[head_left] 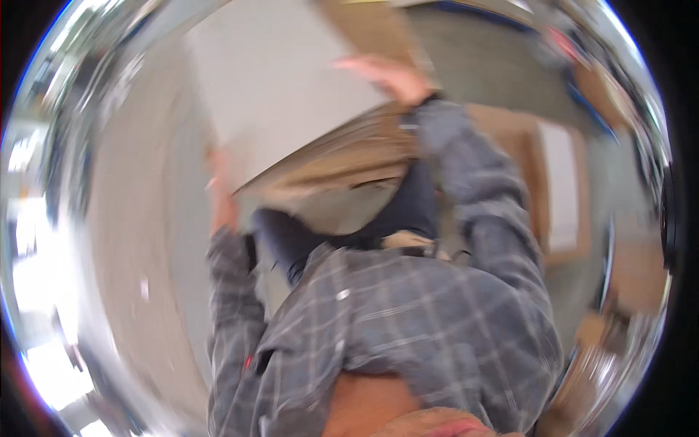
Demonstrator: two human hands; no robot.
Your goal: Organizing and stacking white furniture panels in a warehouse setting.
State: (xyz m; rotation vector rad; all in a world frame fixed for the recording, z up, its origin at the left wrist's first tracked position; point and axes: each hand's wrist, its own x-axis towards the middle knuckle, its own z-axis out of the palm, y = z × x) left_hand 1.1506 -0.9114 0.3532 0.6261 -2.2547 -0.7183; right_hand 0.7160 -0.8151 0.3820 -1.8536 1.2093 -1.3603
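In front of me is a large stack [277, 80] of what look like flat cardboard sheets, white on top, with brown layered edges facing me. My left hand [222, 191] is at the stack's near left corner, against its side; motion smears its fingers and I cannot tell whether they grip. My right hand [389, 76] is over the right part of the white top, fingers stretched out to the left and the thumb side partly blurred. Whether it presses on the surface or hovers just above cannot be made out.
A brown cardboard box [539, 182] with a white panel stands on the floor to my right. Further right are more brown cardboard pieces [637, 273], blurred. A long beige surface [135, 218] runs along my left. My legs [349, 226] are close behind the stack.
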